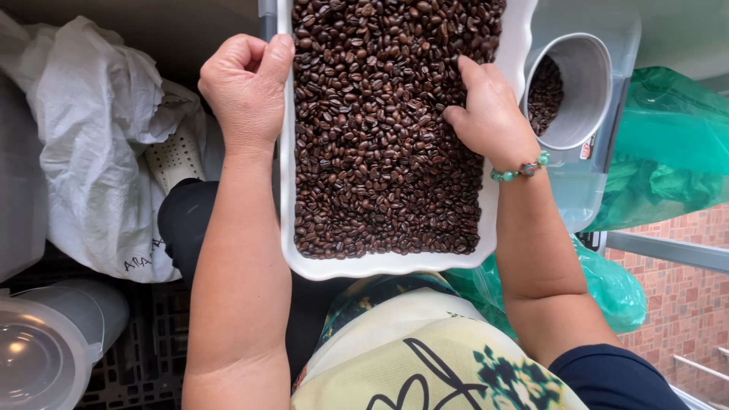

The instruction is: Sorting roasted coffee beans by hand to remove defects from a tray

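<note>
A white rectangular tray point(364, 266) full of dark roasted coffee beans point(380, 144) rests on my lap. My left hand point(244, 85) grips the tray's left rim, thumb over the edge. My right hand point(490, 114) lies on the beans at the tray's right side, fingers curled among them; whether it pinches a bean is hidden. A beaded bracelet point(521, 170) circles my right wrist.
A grey scoop-like cup point(585, 91) holding a few beans sits in a clear plastic box point(592, 182) to the right. Green plastic bags point(668, 152) lie at right. A white sack point(99, 152) lies at left, a clear lidded container point(45, 349) at lower left.
</note>
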